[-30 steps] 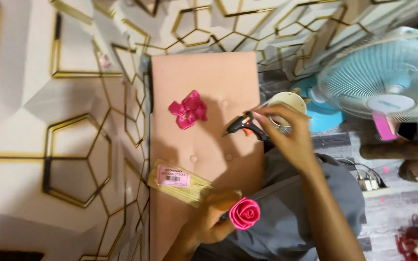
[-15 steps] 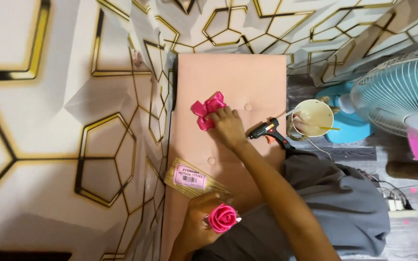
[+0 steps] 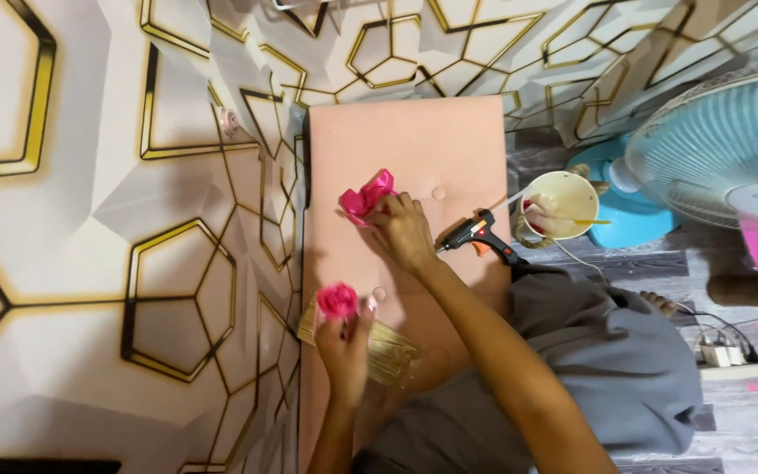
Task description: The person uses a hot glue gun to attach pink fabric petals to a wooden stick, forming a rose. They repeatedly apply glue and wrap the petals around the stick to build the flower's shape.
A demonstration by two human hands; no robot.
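Left hand (image 3: 344,344) fingers pinch rolled pink ribbon rose (image 3: 337,299) over bundle of thin wooden sticks (image 3: 377,349) on peach padded board (image 3: 414,167). Right hand (image 3: 404,230) fingers closed on pink ribbon pieces (image 3: 364,197). Black glue gun (image 3: 479,238) lies right, cream bowl (image 3: 561,204) beyond.

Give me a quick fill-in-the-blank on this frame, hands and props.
The left hand holds up a pink paper ____.
The right hand touches the pink ribbon pieces on the ____ padded board.
The black ____ gun lies beside the right hand.
Missing words: rose; peach; glue
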